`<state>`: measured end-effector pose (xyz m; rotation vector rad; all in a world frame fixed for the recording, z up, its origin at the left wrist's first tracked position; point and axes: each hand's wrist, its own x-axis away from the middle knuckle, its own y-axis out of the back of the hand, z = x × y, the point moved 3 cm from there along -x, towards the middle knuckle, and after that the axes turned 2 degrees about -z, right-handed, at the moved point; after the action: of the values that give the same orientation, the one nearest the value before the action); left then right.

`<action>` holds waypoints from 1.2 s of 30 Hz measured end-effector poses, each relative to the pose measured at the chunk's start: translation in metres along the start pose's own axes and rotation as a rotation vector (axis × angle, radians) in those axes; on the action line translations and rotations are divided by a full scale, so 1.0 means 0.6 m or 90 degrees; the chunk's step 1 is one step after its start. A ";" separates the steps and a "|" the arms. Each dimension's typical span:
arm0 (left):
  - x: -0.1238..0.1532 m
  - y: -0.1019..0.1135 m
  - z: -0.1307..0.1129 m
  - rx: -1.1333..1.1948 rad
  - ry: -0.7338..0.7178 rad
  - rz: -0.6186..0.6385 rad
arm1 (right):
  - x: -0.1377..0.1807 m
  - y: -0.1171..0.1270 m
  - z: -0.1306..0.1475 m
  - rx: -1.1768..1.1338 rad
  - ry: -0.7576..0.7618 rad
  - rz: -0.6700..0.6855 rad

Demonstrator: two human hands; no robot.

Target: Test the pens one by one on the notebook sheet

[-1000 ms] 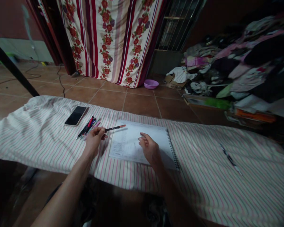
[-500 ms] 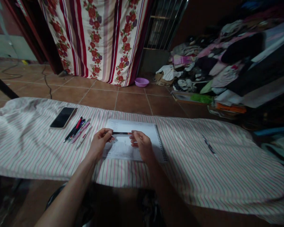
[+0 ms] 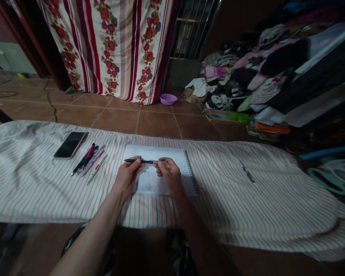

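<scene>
A slim black pen (image 3: 147,161) with an orange-brown end lies level between my two hands, above a spiral notebook (image 3: 163,184). My left hand (image 3: 130,172) pinches it near the middle, and its dark tip sticks out to the left. At the orange-brown end, my right hand (image 3: 169,173) grips it between thumb and fingers. The notebook page carries faint writing, and its wire binding runs down the right side. Left of the notebook is a loose bunch of pens (image 3: 89,161), black, red, pink and white.
A phone (image 3: 70,145) lies left of the pens. Far right on the striped cloth (image 3: 218,180) is a dark-and-white pen (image 3: 248,175). Beyond the table are a floral curtain (image 3: 123,50), a purple basin (image 3: 168,99) and a heap of clothes (image 3: 247,73).
My left hand has slid along the pen towards the right hand, so the dark tip now shows beyond it. The whole view has shifted slightly.
</scene>
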<state>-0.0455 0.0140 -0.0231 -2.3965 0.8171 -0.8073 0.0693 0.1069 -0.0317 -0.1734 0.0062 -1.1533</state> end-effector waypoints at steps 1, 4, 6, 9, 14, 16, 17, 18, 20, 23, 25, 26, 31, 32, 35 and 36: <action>0.002 -0.003 0.003 0.001 0.006 -0.002 | 0.001 0.000 0.000 -0.002 0.004 -0.001; 0.006 -0.009 0.008 0.003 0.022 -0.011 | 0.002 -0.001 -0.001 -0.008 -0.002 0.008; 0.008 -0.011 0.011 0.005 0.031 -0.015 | 0.003 -0.001 -0.002 -0.011 -0.017 0.011; 0.009 -0.013 0.013 0.007 0.035 -0.016 | 0.005 -0.001 -0.002 -0.016 -0.038 0.004; 0.010 -0.016 0.020 0.014 0.038 -0.006 | 0.012 0.001 0.006 -0.043 -0.063 0.010; 0.011 -0.018 0.023 0.017 0.042 -0.001 | 0.014 0.003 0.008 -0.061 -0.074 0.015; 0.011 -0.020 0.024 0.019 0.044 0.001 | 0.014 0.004 0.009 -0.071 -0.080 0.016; 0.012 -0.021 0.025 0.021 0.047 0.004 | 0.014 0.005 0.010 -0.080 -0.087 0.015; 0.013 -0.023 0.027 0.023 0.052 0.008 | 0.013 0.006 0.009 -0.098 -0.099 0.011; 0.015 -0.027 0.029 0.019 0.057 0.025 | 0.011 0.007 0.007 -0.127 -0.116 0.006; 0.017 -0.029 0.030 0.011 0.060 0.037 | 0.009 0.008 0.005 -0.145 -0.124 -0.001; 0.018 -0.030 0.030 0.006 0.061 0.041 | 0.008 0.008 0.005 -0.154 -0.126 -0.005; 0.020 -0.028 0.030 -0.027 0.064 0.050 | 0.006 0.012 0.006 -0.169 -0.127 0.000; 0.021 -0.028 0.030 -0.035 0.063 0.052 | 0.005 0.013 0.007 -0.165 -0.127 -0.004; 0.022 -0.029 0.028 -0.050 0.059 0.056 | 0.005 0.016 0.010 -0.154 -0.129 -0.023; 0.023 -0.030 0.027 -0.051 0.058 0.056 | 0.005 0.016 0.011 -0.153 -0.130 -0.024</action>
<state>-0.0190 0.0215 -0.0191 -2.3886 1.0021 -0.8694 0.0800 0.1087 -0.0266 -0.5065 -0.0391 -1.1662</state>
